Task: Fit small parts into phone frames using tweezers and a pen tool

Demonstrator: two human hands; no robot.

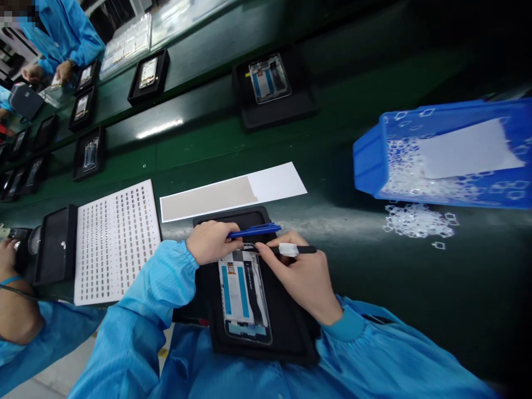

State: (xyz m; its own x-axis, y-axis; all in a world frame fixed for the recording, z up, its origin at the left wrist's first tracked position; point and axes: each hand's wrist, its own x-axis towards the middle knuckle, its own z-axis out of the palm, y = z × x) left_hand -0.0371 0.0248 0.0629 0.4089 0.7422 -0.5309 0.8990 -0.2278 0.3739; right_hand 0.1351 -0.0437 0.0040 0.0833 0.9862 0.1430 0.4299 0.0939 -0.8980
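A phone frame [243,293] with blue strips lies in a black tray [286,332] right in front of me. My left hand [210,242] is closed around a blue tool [254,230] and rests at the frame's top edge. My right hand [305,277] pinches black tweezers with a white tape band [286,249], their tip touching the top of the frame. Both my sleeves are blue.
A white sheet of small parts [114,241] and a paper strip [233,191] lie to the left and behind. A blue bin [449,155] of clear square bits sits right, some spilled [418,220]. More trays with frames [270,83] ride the green belt. Other people's hands [12,293] work at left.
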